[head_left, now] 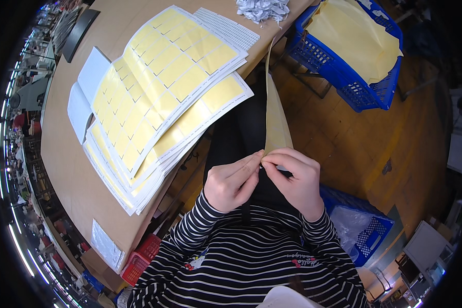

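Head view, left of the frame: a light brown table (61, 154) carries a fanned stack of yellow label sheets with white margins (164, 61), its lower corners reaching over the edge. Below the stack, a red plastic basket (143, 256) sits near the lower left. At centre, the left hand (228, 186) has its thumb and fingertips drawn together in a close pinch at the lower end of a thin, pale yellow sheet (278, 120), which rises almost edge-on toward the upper centre. Just beside it, the right hand (296, 174) pinches the same end; the grip leaves no visible gap, though the exact contact is partly hidden. The step in hand appears to be working this corner, perhaps parting its layers; the next move calls for one firm, steady pinch while the other lifts. Upper right, a blue perforated plastic basket (362, 97) holds yellow sheets (349, 38).
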### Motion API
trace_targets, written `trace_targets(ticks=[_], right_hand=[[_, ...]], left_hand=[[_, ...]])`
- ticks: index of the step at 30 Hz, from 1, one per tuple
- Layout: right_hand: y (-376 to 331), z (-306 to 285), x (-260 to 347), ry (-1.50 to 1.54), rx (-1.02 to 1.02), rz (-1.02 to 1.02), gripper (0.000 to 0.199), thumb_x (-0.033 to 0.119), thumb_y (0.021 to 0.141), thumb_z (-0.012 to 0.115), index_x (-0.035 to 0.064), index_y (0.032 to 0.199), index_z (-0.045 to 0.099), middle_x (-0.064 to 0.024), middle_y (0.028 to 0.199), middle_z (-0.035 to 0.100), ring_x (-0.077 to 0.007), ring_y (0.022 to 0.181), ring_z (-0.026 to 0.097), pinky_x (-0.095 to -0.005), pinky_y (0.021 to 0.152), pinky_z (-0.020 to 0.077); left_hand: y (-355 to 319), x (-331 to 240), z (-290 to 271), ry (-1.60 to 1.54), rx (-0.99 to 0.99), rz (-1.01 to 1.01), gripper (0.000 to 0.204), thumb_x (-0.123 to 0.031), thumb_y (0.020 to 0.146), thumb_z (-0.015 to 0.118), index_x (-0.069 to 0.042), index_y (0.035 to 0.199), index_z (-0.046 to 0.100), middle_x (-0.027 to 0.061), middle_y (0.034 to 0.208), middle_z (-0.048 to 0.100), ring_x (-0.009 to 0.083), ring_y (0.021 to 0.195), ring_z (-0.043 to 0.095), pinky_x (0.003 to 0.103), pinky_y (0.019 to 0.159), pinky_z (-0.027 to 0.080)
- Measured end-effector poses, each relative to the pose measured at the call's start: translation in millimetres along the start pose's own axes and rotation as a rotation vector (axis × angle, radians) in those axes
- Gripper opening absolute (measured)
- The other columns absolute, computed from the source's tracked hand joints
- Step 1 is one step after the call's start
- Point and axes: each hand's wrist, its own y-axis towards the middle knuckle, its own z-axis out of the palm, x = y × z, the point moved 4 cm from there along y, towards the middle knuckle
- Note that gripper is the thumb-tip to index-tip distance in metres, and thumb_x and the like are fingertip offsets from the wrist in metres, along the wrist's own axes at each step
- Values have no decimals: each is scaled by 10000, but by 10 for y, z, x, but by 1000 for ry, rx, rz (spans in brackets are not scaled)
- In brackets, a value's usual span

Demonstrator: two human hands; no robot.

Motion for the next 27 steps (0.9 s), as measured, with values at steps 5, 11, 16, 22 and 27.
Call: trace_targets(ticks=[5, 11, 16, 22, 27], right_hand=[[10, 14, -1, 18, -14, 13, 93, -66, 767, 697, -42, 856, 682, -100, 828, 687, -176, 719, 677, -252, 640, 548], [26, 15, -13, 86, -24, 63, 85, -66, 771, 677, -42, 852, 676, -97, 821, 685, -163, 715, 669, -245, 645, 533], [27, 24, -37, 106, -24, 106, 77, -61, 778, 675, -46, 854, 679, -97, 820, 687, -156, 717, 666, -241, 644, 524], [17, 37, -21, 42, -34, 46, 79, -50, 790, 696, -44, 869, 694, -100, 834, 694, -165, 728, 676, -250, 655, 540], [11, 45, -11, 20, -65, 52, 83, -55, 785, 697, -43, 867, 693, -99, 827, 691, -165, 720, 675, -249, 649, 538]], left_hand=[[4, -4, -6, 4, -1, -3, 313, 31, 789, 638, 100, 1094, 650, 225, 1051, 691, 267, 742, 715, 305, 656, 590], [10, -11, -11, 0, -9, 8, 299, 31, 792, 636, 97, 1083, 654, 220, 1046, 694, 265, 741, 715, 303, 654, 590], [16, 9, -8, -12, -16, -4, 293, 28, 794, 636, 94, 1078, 658, 217, 1045, 695, 270, 767, 718, 304, 665, 592], [22, 18, -17, 8, -19, -8, 294, 29, 793, 643, 100, 1078, 652, 225, 1046, 692, 277, 781, 720, 307, 672, 593], [24, -2, -12, 48, -21, 8, 294, 35, 787, 648, 103, 1073, 651, 228, 1042, 692, 273, 754, 719, 304, 661, 593]])
